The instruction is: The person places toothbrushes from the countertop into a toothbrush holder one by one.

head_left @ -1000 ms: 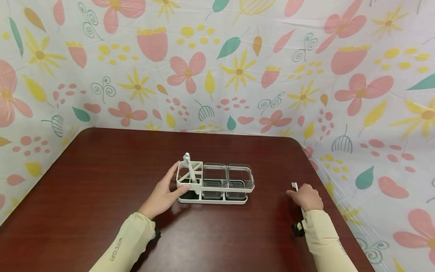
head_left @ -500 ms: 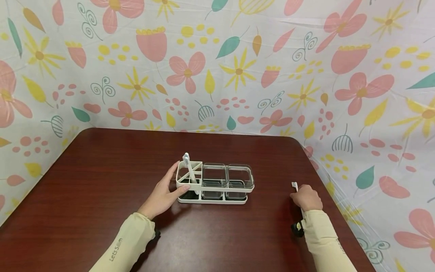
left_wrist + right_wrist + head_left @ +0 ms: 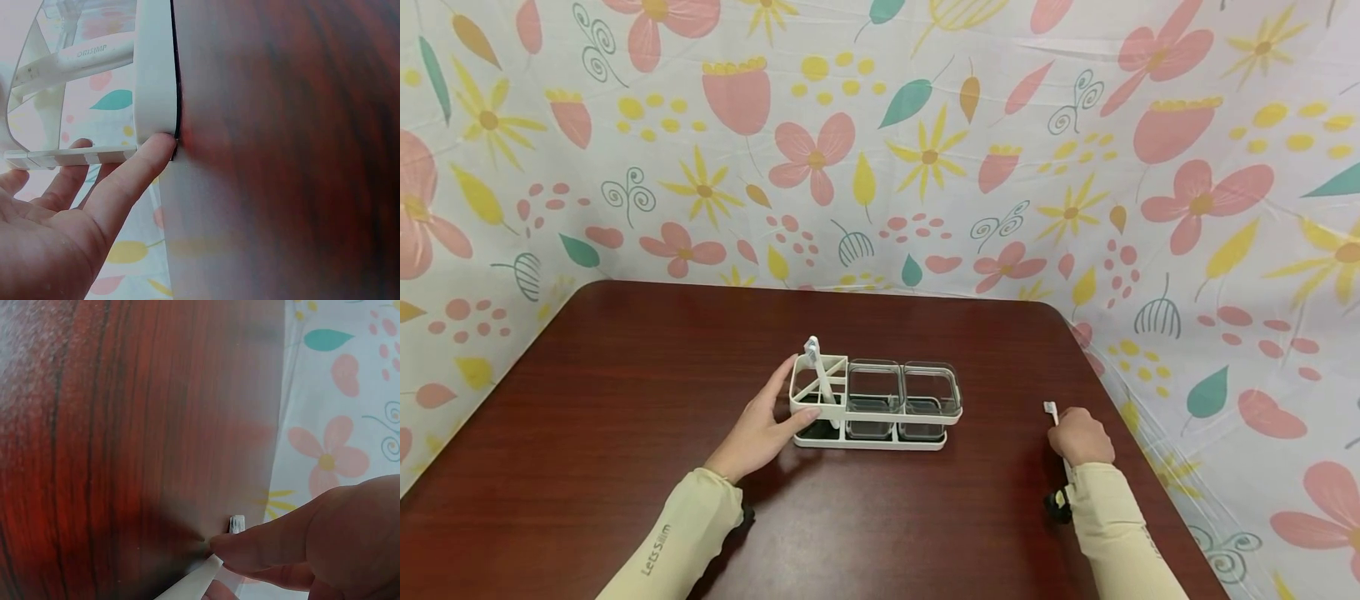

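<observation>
A white toothbrush holder (image 3: 904, 417) stands mid-table, with an upright divided section at its left end. A white toothbrush (image 3: 822, 375) leans in that section; its lettered handle (image 3: 94, 55) shows in the left wrist view. My left hand (image 3: 756, 435) grips the holder's left end, thumb over the front rim and fingers at the side and back. To the right, my right hand (image 3: 1081, 437) pinches a second white toothbrush (image 3: 1051, 409) low over the table. In the right wrist view, its handle (image 3: 195, 582) runs under my thumb, and the bristled head (image 3: 237, 524) peeks out past it.
Two clear square cups (image 3: 875, 388) sit side by side in the holder's middle and right slots. The dark reddish wooden table (image 3: 700, 333) has its right edge close beyond my right hand. A flower-printed curtain (image 3: 887, 167) hangs behind and along the sides.
My right thumb, which stuck out to the left, has drawn in against the toothbrush. My left hand and the holder stay where they were.
</observation>
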`<state>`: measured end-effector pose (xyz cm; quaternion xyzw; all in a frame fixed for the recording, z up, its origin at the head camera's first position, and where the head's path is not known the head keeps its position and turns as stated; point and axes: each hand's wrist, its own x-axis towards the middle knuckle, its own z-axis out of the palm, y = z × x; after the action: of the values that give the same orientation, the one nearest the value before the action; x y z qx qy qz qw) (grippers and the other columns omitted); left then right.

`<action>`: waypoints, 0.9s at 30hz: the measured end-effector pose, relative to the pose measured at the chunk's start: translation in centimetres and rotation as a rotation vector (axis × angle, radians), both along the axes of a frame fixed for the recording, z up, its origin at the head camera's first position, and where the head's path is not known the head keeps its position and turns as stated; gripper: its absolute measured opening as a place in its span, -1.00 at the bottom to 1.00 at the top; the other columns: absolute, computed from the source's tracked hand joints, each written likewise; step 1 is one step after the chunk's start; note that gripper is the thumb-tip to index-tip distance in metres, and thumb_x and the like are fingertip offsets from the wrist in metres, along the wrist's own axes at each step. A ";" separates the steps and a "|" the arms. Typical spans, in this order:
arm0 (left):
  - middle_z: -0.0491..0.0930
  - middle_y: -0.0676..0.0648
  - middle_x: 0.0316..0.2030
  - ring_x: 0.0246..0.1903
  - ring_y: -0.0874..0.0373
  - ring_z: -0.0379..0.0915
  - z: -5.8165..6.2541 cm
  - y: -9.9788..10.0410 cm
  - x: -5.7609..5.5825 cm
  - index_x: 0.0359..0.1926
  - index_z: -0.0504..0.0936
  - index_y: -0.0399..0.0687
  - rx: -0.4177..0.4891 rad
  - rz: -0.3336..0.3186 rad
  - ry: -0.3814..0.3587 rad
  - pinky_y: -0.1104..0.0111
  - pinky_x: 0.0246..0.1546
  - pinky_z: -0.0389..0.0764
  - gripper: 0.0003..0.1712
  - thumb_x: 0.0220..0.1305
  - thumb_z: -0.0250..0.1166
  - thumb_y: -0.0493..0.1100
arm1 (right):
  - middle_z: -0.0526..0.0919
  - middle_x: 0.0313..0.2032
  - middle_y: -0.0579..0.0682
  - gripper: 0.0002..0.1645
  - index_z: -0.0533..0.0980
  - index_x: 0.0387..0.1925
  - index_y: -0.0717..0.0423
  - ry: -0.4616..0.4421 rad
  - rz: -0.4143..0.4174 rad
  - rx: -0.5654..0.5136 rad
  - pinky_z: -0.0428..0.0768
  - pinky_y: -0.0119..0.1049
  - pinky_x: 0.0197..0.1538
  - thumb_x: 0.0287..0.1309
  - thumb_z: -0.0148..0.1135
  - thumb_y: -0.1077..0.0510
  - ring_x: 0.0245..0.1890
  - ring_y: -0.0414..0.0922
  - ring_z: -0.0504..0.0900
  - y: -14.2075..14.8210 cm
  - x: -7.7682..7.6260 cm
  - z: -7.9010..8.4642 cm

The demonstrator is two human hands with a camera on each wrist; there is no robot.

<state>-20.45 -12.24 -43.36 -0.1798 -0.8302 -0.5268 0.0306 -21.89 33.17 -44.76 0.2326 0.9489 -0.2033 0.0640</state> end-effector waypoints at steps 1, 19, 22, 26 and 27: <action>0.49 -0.21 0.09 0.09 -0.12 0.44 0.0 0.0 0.0 0.54 0.04 -0.12 0.009 -0.002 -0.011 -0.17 0.11 0.36 -0.07 0.32 0.36 -0.13 | 0.58 -0.25 0.41 -0.71 0.54 -0.14 0.29 0.001 0.004 -0.001 0.53 0.15 -0.25 0.13 0.04 0.24 -0.18 0.38 0.56 0.0 0.0 0.0; 0.43 -0.05 0.20 0.17 0.04 0.38 -3.5 -1.2 -1.9 0.55 -0.02 0.43 0.003 0.025 -0.061 -0.06 0.16 0.34 0.00 0.25 0.37 0.20 | 0.61 -0.27 0.33 -0.60 0.53 0.04 0.30 0.000 0.040 -0.028 0.54 0.12 -0.29 0.17 0.03 0.27 -0.25 0.30 0.59 -0.2 -0.7 -0.2; 0.37 -0.06 0.28 0.23 0.01 0.34 -3.6 -1.2 -1.9 0.55 -0.03 0.43 0.003 0.026 -0.060 -0.09 0.19 0.31 0.00 0.25 0.37 0.21 | 0.62 -0.27 0.32 -0.56 0.50 0.09 0.34 -0.003 0.059 -0.048 0.55 0.10 -0.30 0.20 0.02 0.28 -0.30 0.26 0.59 -0.4 -0.5 0.0; 0.24 -0.03 0.41 0.31 -0.03 0.25 -3.6 -1.1 -2.0 0.55 -0.03 0.44 0.004 0.018 -0.061 -0.12 0.24 0.25 0.00 0.25 0.35 0.24 | 0.62 -0.28 0.32 -0.54 0.46 0.13 0.39 0.000 0.080 -0.056 0.54 0.12 -0.30 0.21 0.03 0.29 -0.31 0.27 0.59 -0.5 -0.2 0.5; 0.22 -0.02 0.43 0.32 -0.03 0.25 -3.7 -1.0 -2.1 0.55 -0.03 0.43 0.005 0.016 -0.061 -0.12 0.25 0.25 0.00 0.25 0.35 0.24 | 0.62 -0.28 0.32 -0.54 0.45 0.13 0.39 0.003 0.079 -0.054 0.54 0.12 -0.29 0.21 0.03 0.29 -0.30 0.28 0.59 -0.5 -0.2 0.7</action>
<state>-22.55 -13.24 -47.02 -0.1570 -0.8309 -0.5337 0.0100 -22.04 32.63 -44.07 0.1927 0.9517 -0.2264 0.0767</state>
